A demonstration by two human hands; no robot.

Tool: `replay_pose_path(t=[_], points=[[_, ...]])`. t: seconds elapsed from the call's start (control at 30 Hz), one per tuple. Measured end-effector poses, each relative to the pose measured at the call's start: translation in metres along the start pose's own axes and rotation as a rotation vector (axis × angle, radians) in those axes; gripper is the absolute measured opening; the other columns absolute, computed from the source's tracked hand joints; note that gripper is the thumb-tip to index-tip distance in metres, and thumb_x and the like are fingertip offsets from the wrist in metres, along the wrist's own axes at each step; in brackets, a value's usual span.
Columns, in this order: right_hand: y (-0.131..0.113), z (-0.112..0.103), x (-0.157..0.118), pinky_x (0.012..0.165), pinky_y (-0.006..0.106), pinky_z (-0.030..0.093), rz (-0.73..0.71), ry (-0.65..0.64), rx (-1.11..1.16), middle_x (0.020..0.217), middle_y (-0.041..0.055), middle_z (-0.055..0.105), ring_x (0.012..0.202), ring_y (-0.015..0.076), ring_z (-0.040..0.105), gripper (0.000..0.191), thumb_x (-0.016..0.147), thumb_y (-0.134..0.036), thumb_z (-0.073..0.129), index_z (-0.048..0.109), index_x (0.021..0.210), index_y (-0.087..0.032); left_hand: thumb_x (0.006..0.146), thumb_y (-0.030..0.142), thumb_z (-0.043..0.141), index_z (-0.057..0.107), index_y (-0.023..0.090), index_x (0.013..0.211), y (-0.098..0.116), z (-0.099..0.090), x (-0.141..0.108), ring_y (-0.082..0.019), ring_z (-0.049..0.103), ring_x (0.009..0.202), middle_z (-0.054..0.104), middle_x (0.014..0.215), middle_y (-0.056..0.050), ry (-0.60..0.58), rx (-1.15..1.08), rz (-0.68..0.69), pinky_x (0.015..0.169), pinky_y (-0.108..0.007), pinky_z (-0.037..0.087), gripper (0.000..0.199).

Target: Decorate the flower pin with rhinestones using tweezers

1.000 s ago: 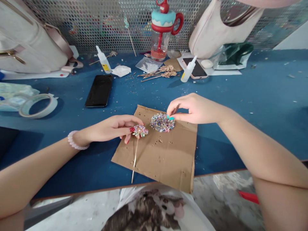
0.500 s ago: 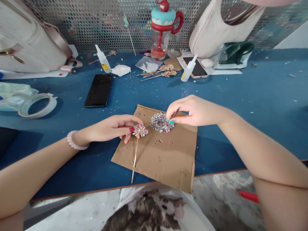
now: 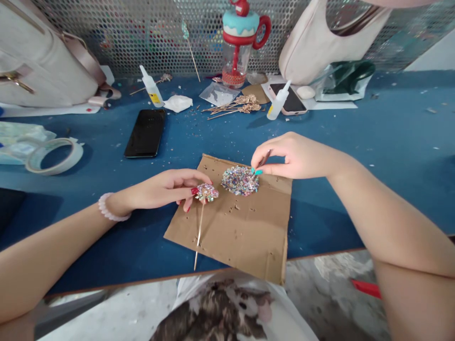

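Observation:
My left hand (image 3: pixel 174 188) holds a hair stick (image 3: pixel 201 222) by its flower head, which is covered with pink and green stones. The stick's metal pin points toward me, over a piece of cardboard (image 3: pixel 249 237). Between thumb and fingers of my right hand (image 3: pixel 284 156) is a thin dark tool that looks like tweezers (image 3: pixel 265 157). Its tip is low at the right side of a pile of small colourful rhinestones (image 3: pixel 239 180) on the cardboard. Whether the tip grips a stone is too small to tell.
Behind the cardboard are a black phone (image 3: pixel 145 133), two glue bottles (image 3: pixel 151 87), several gold hair sticks (image 3: pixel 238 106) and a red-lidded cup (image 3: pixel 236 47). A tape roll (image 3: pixel 55 156) lies at left. Bags (image 3: pixel 42 61) stand along the perforated back panel (image 3: pixel 142 33).
My right hand has moved slightly up and right, from over the rhinestone pile to its right edge. My left hand and the hair stick stay in place.

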State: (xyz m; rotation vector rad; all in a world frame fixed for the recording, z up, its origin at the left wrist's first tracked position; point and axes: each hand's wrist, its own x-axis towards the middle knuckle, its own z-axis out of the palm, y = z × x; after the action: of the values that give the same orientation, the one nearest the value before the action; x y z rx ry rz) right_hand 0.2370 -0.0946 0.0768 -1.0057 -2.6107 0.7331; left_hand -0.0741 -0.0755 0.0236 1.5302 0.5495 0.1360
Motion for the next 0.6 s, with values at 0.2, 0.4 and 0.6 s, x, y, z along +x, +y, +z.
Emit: replay_pose_path(t=[0.2,0.4,0.6], points=[[0.002,-0.0015,-0.0021,0.06,0.024,0.044,0.022,-0.068,-0.011,0.085,0.0003,0.071,0.073,0.0118,0.064,0.013,0.088,-0.028,0.055,0.065,0.086,-0.021,0.091,0.019,0.053,0.052,0.016,0.122,0.0009,0.0014,0.0005,-0.008,0.061,0.059,0.07,0.096,-0.008,0.019,-0.002,-0.001,0.057,-0.02,0.051,0.031],[0.0003,-0.0036,-0.0024,0.061,0.024,0.044,0.024,-0.099,0.019,0.086,0.0011,0.072,0.072,0.0116,0.064,0.014,0.087,-0.028,0.055,0.065,0.086,-0.02,0.093,0.02,0.051,0.051,0.016,0.123,0.001,0.0006,-0.0004,-0.008,0.061,0.06,0.07,0.099,-0.008,0.016,0.008,-0.012,0.058,-0.019,0.05,0.03],[-0.0048,0.0016,-0.0008,0.066,0.024,0.047,0.003,-0.087,0.086,0.087,0.0019,0.071,0.074,0.012,0.065,0.013,0.087,-0.026,0.055,0.065,0.087,-0.019,0.093,0.022,0.052,0.051,0.016,0.122,0.0007,0.0015,0.0003,-0.008,0.061,0.059,0.07,0.098,-0.008,0.024,0.014,-0.015,0.058,-0.019,0.051,0.029]])
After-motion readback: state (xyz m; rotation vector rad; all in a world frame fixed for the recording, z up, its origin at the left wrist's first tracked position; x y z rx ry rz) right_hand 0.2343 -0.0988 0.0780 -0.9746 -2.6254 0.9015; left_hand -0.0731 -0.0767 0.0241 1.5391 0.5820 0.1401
